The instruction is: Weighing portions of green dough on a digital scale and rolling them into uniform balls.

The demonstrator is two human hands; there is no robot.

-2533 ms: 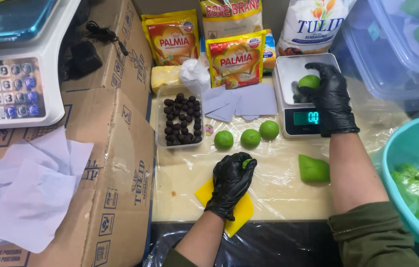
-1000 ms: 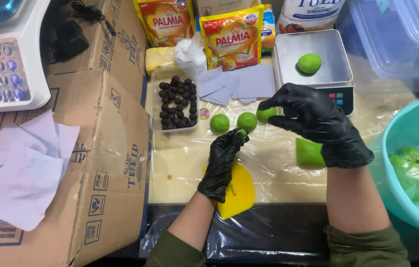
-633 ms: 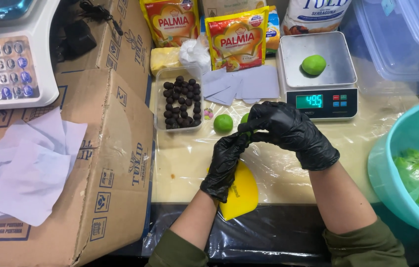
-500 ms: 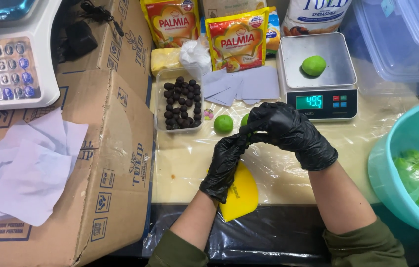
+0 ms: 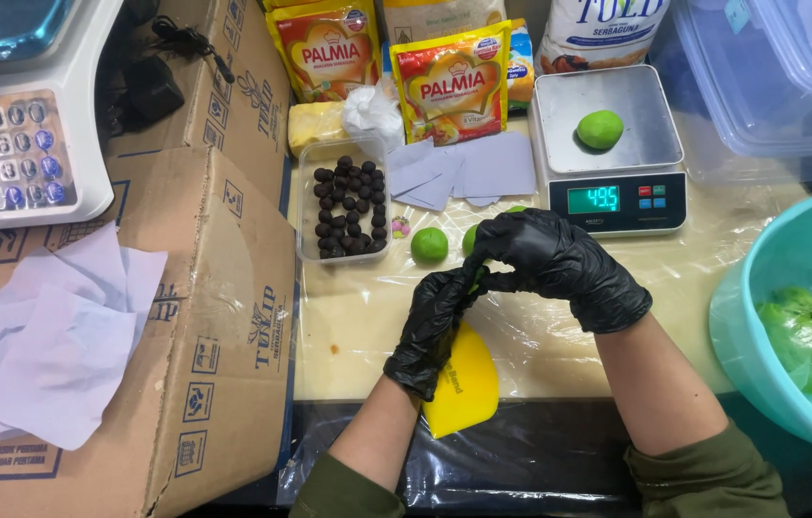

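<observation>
My left hand (image 5: 436, 324), in a black glove, rests over a yellow plastic scraper (image 5: 468, 388) and pinches a small green dough piece (image 5: 475, 279) at its fingertips. My right hand (image 5: 559, 264), also gloved, curls over the same piece from the right, fingers touching the left ones; most of the piece is hidden. Two green dough balls (image 5: 429, 245) lie just beyond the hands, the second (image 5: 469, 238) partly covered by my right hand. Another green ball (image 5: 600, 129) sits on the small digital scale (image 5: 617, 144).
A clear tray of dark round balls (image 5: 348, 206) stands left of the dough balls. Yellow-red packets (image 5: 449, 82) and paper squares (image 5: 468, 171) line the back. A teal bowl with green dough (image 5: 809, 326) is at right, cardboard boxes (image 5: 195, 317) and a large scale (image 5: 12, 125) at left.
My right hand left a green ball on the small scale and came left and down to meet my left hand. The green dough block on the table is now hidden beneath it.
</observation>
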